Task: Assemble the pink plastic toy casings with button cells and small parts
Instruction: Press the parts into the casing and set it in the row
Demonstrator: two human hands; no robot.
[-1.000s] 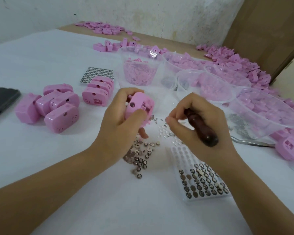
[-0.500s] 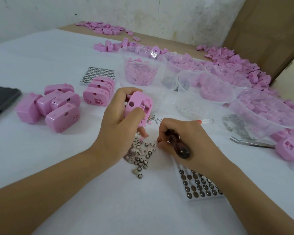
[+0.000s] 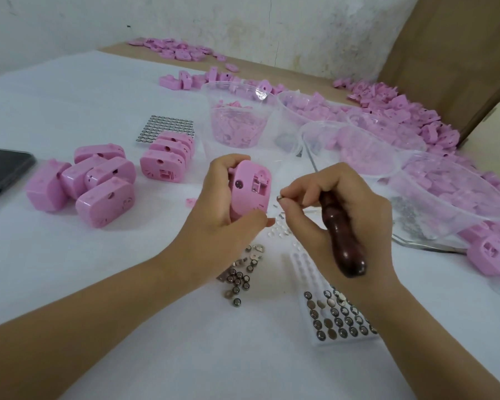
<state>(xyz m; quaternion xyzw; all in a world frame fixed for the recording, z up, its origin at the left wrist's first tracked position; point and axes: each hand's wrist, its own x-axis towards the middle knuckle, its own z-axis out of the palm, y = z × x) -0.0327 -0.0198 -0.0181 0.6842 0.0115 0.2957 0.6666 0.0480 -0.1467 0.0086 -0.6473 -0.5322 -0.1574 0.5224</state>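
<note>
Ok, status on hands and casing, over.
Left hand grips pink casing. Right hand pinches small part beside it, dark tool handle tucked in palm. Nothing between them.

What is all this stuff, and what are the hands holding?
Held casing: one, pink, left hand.
Metal bit: one, silvery, right fingertips.
Tool: one, dark wooden handle, right hand.
Closed casings: several, pink, table left.
Loose button cells: many, silvery, below left hand.
Cell tray: one, clear, by right wrist.
Cell sheet: one, silvery, behind closed casings.
Bowls: several, clear, right.
Loose parts: many, pink, far edge.
Tweezers: one, metal, beside nearest bowl.
Tablet: one, black, left edge.
Hands: two, bare, centre.
</note>
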